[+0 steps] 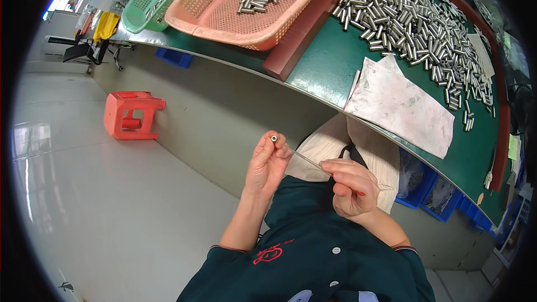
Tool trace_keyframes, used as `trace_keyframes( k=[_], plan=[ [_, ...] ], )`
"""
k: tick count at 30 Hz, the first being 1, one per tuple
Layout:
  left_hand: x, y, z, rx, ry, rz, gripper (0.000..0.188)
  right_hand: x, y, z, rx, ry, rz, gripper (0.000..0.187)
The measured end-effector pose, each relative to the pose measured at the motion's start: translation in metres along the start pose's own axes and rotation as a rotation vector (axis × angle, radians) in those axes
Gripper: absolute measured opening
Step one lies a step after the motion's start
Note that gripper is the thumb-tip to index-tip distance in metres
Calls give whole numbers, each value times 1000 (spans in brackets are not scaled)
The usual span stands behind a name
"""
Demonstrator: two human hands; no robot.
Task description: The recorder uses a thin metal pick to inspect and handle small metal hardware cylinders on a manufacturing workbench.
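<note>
Before the dark green shirt (313, 246), a short, shiny metal cylinder (274, 138) is pinched by the left hand (269, 163), while the right hand (353, 185), curled closed, grips a slender rod (302, 157). Beyond lie a smudged, pale cloth (405, 109), heaped metal tubes (403, 19) and a perforated pink basket (224, 36).

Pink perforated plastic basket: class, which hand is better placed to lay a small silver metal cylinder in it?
Probably the left hand: it holds a small silver metal cylinder and is nearer the pink perforated plastic basket. The right hand grips a thin straight rod.
</note>
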State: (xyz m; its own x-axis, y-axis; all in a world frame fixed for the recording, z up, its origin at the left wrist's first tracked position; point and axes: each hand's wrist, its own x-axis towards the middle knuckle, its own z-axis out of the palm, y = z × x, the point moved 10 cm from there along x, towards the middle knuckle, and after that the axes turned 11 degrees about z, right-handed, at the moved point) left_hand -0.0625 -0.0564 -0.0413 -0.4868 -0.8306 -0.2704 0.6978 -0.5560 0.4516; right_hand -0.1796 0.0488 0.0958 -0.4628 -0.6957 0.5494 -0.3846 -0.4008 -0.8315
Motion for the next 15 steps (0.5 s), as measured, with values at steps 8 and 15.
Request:
trace_keyframes(
  k=[8,15],
  plan=[
    [-1,-10,4,-49,22,-77,12,3,-2,-9,-25,34,17,24],
    [9,29,61,552,-108,272,13,13,-6,-124,56,587,-19,21]
  ],
)
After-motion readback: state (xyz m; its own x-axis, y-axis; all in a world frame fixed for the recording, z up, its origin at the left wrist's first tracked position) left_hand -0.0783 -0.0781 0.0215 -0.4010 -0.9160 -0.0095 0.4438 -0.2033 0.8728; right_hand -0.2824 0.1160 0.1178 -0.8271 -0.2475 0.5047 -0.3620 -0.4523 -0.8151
